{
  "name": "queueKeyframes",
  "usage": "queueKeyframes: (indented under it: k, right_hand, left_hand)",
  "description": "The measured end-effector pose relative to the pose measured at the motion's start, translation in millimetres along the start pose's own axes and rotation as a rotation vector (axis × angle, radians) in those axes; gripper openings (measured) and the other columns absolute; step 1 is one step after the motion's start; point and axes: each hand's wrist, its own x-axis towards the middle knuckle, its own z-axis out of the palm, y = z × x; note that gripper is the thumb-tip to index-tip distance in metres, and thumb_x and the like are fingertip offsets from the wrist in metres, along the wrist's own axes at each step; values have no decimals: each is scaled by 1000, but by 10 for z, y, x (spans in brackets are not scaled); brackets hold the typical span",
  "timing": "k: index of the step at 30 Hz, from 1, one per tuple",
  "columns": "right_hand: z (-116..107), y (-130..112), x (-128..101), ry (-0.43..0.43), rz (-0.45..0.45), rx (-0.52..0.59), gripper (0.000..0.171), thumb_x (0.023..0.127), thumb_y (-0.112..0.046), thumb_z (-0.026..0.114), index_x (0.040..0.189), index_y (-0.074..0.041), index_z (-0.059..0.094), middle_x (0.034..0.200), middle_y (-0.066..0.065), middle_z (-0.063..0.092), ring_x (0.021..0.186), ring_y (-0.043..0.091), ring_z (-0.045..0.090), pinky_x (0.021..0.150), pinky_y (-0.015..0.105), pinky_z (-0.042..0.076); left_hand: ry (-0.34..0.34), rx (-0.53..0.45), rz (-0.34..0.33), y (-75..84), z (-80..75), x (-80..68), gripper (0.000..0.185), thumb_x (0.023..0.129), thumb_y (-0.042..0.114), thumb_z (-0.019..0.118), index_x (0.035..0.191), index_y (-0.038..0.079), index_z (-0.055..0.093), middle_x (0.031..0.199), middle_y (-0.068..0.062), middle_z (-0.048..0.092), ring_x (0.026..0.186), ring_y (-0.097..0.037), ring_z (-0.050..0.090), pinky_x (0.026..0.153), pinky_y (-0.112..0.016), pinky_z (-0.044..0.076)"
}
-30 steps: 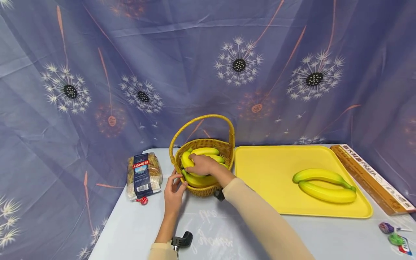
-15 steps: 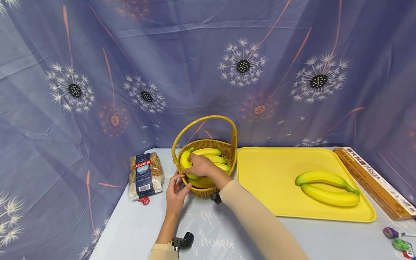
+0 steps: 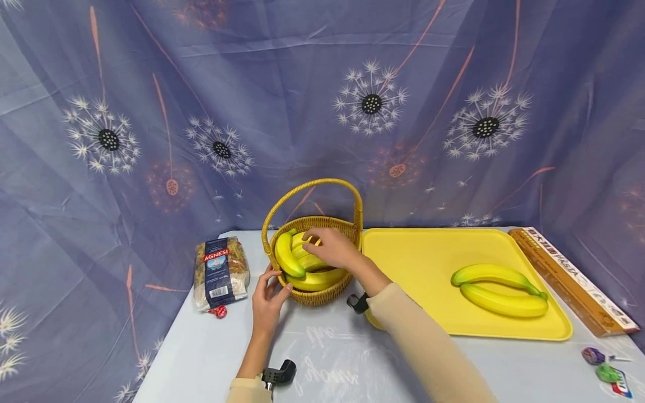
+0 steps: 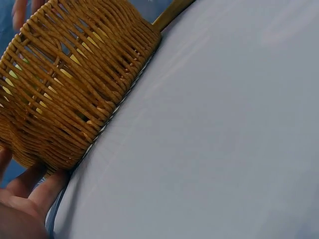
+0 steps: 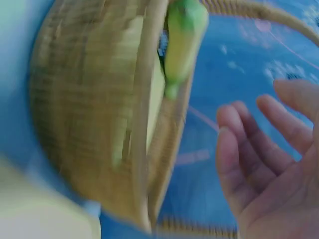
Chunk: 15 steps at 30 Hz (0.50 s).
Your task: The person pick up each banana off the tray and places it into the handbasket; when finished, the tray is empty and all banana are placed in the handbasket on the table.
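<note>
While the left hand (image 3: 267,305) grips the basket (image 3: 316,296) just below frame centre, the right hand (image 3: 333,247) hovers loose and empty; bananas (image 3: 289,256) inside look light and stiff, though right-wrist's blurry; grab mid-curve.

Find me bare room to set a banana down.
Bare: the yellow tray, left of its two bananas; tabletop between tray, right sleeve and purple lollipop. Crowded: the wicker basket, with bananas inside, left hand at its side, right hand over it.
</note>
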Motion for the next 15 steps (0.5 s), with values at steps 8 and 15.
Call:
queueKeyframes:
  k: [8,15]
  right_hand:
    - [-742,471,-716,1,-7,46,30,97,-35,57,123,-22,63,108,-8,63,93,14,60,77,34,53]
    - [-1302,1121,-1472,31,159,-87,34,95,-37,60,125,-20,61,106,-1,64,92,19,60,74,38,53]
  left_hand:
    - [17,-33,4,-6,-15,16,42,84,-2,72,120,-15,54,147,-17,38,126,-42,42,97,-42,46]
    - [33,4,74,-16,-9,24,39,82,-4,73,117,-15,57,140,-22,45,130,-36,41,100,-51,42]
